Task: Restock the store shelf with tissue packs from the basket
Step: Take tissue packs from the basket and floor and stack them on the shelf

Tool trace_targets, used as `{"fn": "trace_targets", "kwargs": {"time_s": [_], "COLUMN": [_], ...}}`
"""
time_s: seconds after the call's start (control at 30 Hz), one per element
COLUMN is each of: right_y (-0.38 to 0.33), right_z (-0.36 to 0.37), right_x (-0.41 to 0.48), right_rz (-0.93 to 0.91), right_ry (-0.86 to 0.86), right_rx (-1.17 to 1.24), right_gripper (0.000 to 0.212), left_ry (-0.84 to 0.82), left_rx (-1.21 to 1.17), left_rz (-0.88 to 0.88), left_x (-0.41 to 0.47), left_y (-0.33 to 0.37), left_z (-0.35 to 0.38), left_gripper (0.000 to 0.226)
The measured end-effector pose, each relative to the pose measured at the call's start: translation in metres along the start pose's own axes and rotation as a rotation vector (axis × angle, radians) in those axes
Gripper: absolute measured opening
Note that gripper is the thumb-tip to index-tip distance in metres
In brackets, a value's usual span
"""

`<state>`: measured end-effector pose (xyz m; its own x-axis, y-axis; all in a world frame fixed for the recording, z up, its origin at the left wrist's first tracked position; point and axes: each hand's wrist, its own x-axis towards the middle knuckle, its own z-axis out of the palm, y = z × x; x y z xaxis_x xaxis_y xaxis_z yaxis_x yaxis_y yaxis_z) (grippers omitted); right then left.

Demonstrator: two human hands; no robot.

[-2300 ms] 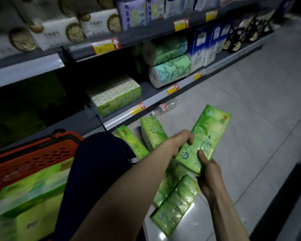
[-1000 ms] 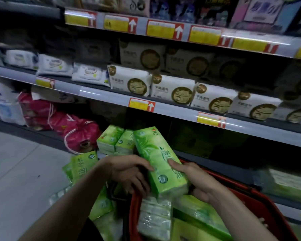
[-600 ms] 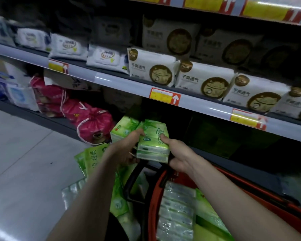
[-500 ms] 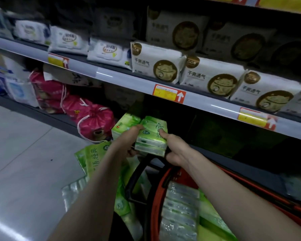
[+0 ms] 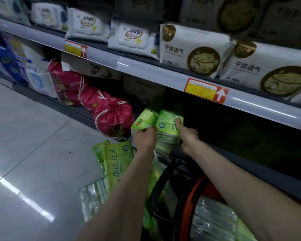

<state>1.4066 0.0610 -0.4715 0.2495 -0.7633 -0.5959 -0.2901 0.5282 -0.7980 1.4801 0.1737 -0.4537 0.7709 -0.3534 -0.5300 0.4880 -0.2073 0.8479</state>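
Note:
A green tissue pack [image 5: 169, 119] lies on top of a stack of green packs on the dark bottom shelf [image 5: 261, 168], beside another green pack [image 5: 142, 120]. My left hand [image 5: 145, 137] grips its left front corner and my right hand [image 5: 187, 134] presses its right side, fingers on the top face. The red basket [image 5: 196, 186] with a black handle stands at the lower middle and holds several more tissue packs [image 5: 214, 221]. More green packs [image 5: 115, 160] lie on the floor left of the basket.
Red drawstring bags [image 5: 111, 113] fill the bottom shelf to the left of the green stack. The shelf above [image 5: 146, 68] carries white wipe and tissue packs with yellow price tags [image 5: 205, 90]. Grey tiled floor [image 5: 30, 136] spreads to the left.
I carried the green pack from the floor side round to the shelf, and both hands have pushed it further in onto the stack. The camera has moved closer to the shelf.

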Motion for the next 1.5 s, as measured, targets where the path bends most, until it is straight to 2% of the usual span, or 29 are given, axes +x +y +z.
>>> {"fn": "trace_targets", "kwargs": {"time_s": [0.1, 0.2, 0.3, 0.33, 0.4, 0.43, 0.57, 0.67, 0.77, 0.93, 1.0, 1.03, 1.1, 1.13, 1.2, 1.3, 1.4, 1.47, 1.5], "right_y": [0.008, 0.02, 0.03, 0.029, 0.022, 0.021, 0.019, 0.021, 0.02, 0.013, 0.011, 0.011, 0.01, 0.008, 0.004, 0.005, 0.009, 0.013, 0.014], "right_z": [0.002, 0.001, -0.002, -0.002, 0.0, 0.0, 0.0, 0.006, 0.007, -0.001, -0.001, -0.001, -0.001, 0.0, 0.0, 0.002, 0.009, 0.011, 0.013], "right_x": [0.008, 0.019, 0.032, 0.03, 0.018, 0.017, 0.018, 0.016, 0.011, -0.004, -0.018, -0.024, -0.039, -0.052, -0.078, -0.118, -0.168, -0.196, -0.207], "right_rz": [0.005, -0.003, -0.07, -0.095, -0.127, -0.122, -0.117, -0.145, -0.129, -0.062, -0.095, -0.111, -0.146, -0.168, -0.215, -0.228, -0.262, -0.327, -0.357], "right_ry": [0.042, 0.002, 0.033, 0.035, 0.037, 0.037, 0.057, 0.077, 0.066, 0.046, 0.071, 0.074, 0.053, 0.037, -0.012, -0.135, -0.305, -0.394, -0.431], "right_rx": [0.005, -0.037, -0.123, -0.156, -0.194, -0.193, -0.195, -0.217, -0.198, -0.193, -0.194, -0.194, -0.192, -0.194, -0.196, -0.22, -0.287, -0.343, -0.356], "right_gripper": [0.08, 0.061, 0.045, 0.045, 0.064, 0.067, 0.067, 0.071, 0.08, 0.069, 0.073, 0.076, 0.078, 0.077, 0.071, 0.048, 0.042, 0.041, 0.037], "left_ry": [-0.039, -0.118, -0.164, -0.167, -0.167, -0.168, -0.164, -0.205, -0.208, -0.172, -0.143, -0.146, -0.148, -0.133, -0.145, -0.173, -0.281, -0.245, -0.223], "left_rx": [-0.047, -0.068, -0.097, -0.085, -0.016, 0.019, 0.138, 0.104, 0.087, 0.074, 0.077, 0.091, 0.178, 0.205, 0.231, 0.278, 0.114, -0.047, -0.145], "left_rz": [-0.068, -0.09, -0.072, -0.061, -0.02, -0.007, -0.01, -0.049, -0.053, -0.042, -0.018, 0.005, 0.041, 0.059, 0.11, 0.243, 0.317, 0.382, 0.332], "left_x": [0.007, 0.005, 0.005, 0.005, 0.005, 0.007, 0.01, 0.009, 0.007, 0.0, -0.003, -0.007, -0.014, -0.017, -0.029, -0.047, -0.065, -0.093, -0.107], "left_y": [-0.006, -0.006, -0.006, -0.006, -0.006, -0.007, -0.008, -0.007, -0.004, 0.003, 0.007, 0.01, 0.013, 0.014, 0.023, 0.043, 0.062, 0.07, 0.073], "left_z": [0.004, 0.012, 0.018, 0.019, 0.021, 0.023, 0.028, 0.027, 0.024, 0.015, 0.009, 0.005, -0.002, -0.005, -0.014, -0.031, -0.05, -0.067, -0.078], "left_gripper": [0.008, 0.038, 0.041, 0.038, 0.034, 0.039, 0.083, 0.096, 0.084, 0.067, 0.061, 0.051, 0.014, 0.007, 0.016, 0.014, 0.021, 0.008, 0.008]}}
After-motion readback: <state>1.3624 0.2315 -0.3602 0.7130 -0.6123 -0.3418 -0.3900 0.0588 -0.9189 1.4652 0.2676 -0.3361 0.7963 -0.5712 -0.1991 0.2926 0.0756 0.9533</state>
